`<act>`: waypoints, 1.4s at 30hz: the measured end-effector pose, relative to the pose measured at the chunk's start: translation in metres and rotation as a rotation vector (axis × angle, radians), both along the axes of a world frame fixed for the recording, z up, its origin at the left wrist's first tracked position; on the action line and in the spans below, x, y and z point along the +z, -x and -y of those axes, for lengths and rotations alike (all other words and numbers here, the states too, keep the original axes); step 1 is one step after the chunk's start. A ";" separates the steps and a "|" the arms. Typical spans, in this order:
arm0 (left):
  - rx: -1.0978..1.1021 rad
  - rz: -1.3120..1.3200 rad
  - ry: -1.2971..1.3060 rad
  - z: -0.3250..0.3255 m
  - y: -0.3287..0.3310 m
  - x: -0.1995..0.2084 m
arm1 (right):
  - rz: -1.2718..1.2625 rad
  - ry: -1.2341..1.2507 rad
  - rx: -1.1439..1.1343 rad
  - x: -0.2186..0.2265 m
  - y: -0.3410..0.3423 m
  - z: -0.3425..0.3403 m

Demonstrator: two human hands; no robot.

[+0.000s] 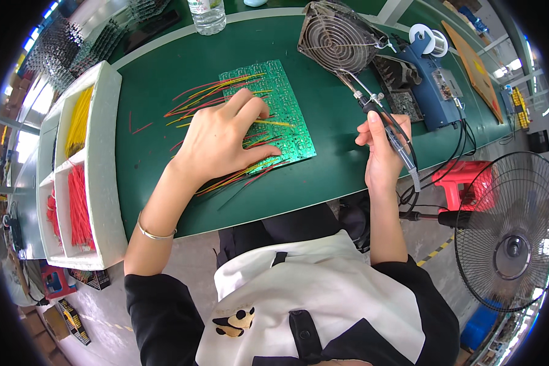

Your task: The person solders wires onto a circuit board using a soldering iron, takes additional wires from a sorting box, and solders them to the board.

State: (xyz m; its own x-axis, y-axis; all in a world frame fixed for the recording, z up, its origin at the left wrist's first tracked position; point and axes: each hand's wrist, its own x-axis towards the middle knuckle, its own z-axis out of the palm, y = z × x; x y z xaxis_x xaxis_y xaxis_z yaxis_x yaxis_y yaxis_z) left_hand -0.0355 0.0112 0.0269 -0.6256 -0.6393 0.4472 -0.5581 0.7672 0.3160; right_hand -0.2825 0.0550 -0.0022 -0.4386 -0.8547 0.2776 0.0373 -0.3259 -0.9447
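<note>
A green panel of small circuit boards (294,131) lies on the table, with thin red and yellow wires (195,100) fanning out over its left side. My left hand (219,137) rests over the panel and the wires, thumb and forefinger apart; its other fingertips are partly hidden behind the hand. One short yellow wire (276,124) crosses the panel in the gap between thumb and forefinger. To the right of the panel, my right hand (384,155) grips a soldering iron (399,146) with a feed tube clamped to it. Its tip points up and away, near the square fan.
A white foam box (107,183) of red and yellow wires stands at the left edge. At the back are a dusty square fan (335,43), a blue solder-feeding unit (436,85) with spools, and a clear bottle (208,18). A round fan (509,244) stands at right.
</note>
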 end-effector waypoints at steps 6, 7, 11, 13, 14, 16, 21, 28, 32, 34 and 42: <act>0.107 -0.287 -0.105 0.014 -0.009 -0.008 | 0.017 0.005 -0.013 0.000 0.002 -0.002; 0.111 -0.286 -0.105 0.015 -0.010 -0.008 | 0.011 0.001 -0.025 0.000 0.002 -0.002; 0.162 -0.315 -0.183 0.015 -0.011 -0.009 | 0.016 -0.013 -0.033 0.000 0.000 -0.004; 0.148 -0.274 -0.173 0.016 -0.010 -0.011 | 0.019 -0.015 -0.016 0.000 -0.002 -0.006; 0.149 -0.275 -0.175 0.015 -0.009 -0.012 | 0.023 -0.015 0.000 0.001 -0.004 -0.007; 0.186 -0.297 -0.207 0.014 -0.009 -0.013 | 0.030 -0.026 0.030 0.001 -0.008 -0.010; 0.203 -0.275 -0.259 0.011 -0.009 -0.014 | 0.024 -0.077 0.128 0.000 -0.015 -0.019; 0.236 -0.406 -0.317 0.002 0.000 -0.002 | -0.004 -0.093 0.149 -0.002 -0.016 -0.020; 0.200 -0.370 -0.248 0.006 -0.003 -0.010 | -0.002 -0.087 0.144 -0.003 -0.016 -0.020; 0.208 -0.325 -0.208 0.005 -0.001 -0.011 | 0.008 -0.085 0.131 -0.002 -0.017 -0.020; 0.209 -0.341 -0.197 0.003 0.004 -0.022 | 0.010 -0.065 0.100 -0.002 -0.016 -0.021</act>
